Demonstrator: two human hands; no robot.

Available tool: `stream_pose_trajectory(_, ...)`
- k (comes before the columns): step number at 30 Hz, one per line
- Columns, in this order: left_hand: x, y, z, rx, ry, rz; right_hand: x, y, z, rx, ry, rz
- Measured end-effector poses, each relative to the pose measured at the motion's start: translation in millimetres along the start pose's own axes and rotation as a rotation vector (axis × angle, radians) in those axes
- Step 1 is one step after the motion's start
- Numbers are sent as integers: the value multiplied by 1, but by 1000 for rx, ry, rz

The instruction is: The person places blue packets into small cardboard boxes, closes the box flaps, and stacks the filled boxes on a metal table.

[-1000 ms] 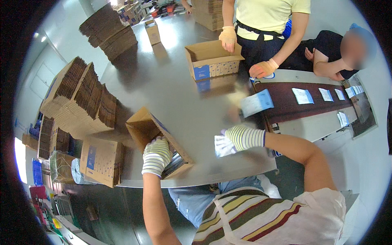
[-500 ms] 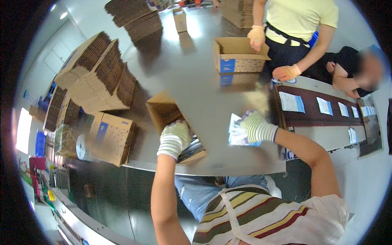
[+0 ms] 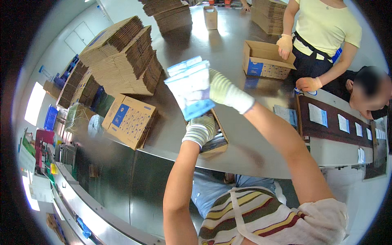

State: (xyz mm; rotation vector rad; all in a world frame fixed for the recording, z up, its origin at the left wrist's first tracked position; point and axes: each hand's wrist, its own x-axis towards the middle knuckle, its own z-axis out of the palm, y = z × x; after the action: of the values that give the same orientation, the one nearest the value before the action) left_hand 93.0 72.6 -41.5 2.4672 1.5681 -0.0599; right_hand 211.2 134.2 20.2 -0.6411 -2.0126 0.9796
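Observation:
My right hand, in a white-and-green striped glove, grips several flat white-and-blue packets fanned together. They are raised over an open cardboard box on the metal table, covering much of it. My left hand, gloved alike, reaches into that box. Its fingers are hidden by the box and the raised packets. Inside the box, beside the left hand, upright packets show their edges. Another white-and-blue packet lies on the table by the end of the conveyor belt.
A dark red conveyor belt at right carries spaced packets. Across the table, a co-worker with orange gloves stands by an open box; another person sits beyond the belt. Flattened cartons are stacked at left, near a closed-up flat carton.
My right hand has carried the packets from the table up and left, over the box. The left hand stays in the box. A packet now rests by the belt's end. The view has shifted.

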Motion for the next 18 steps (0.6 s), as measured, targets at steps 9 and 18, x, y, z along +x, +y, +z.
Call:
stream_pose_trajectory(9, -3, -8, 11, 12, -92, 95, 11, 19, 49, -620, -33, 339)
stream_pose_trajectory(18, -4, -2, 16, -14, -100, 67, -1, 24, 15, -813, 60, 96)
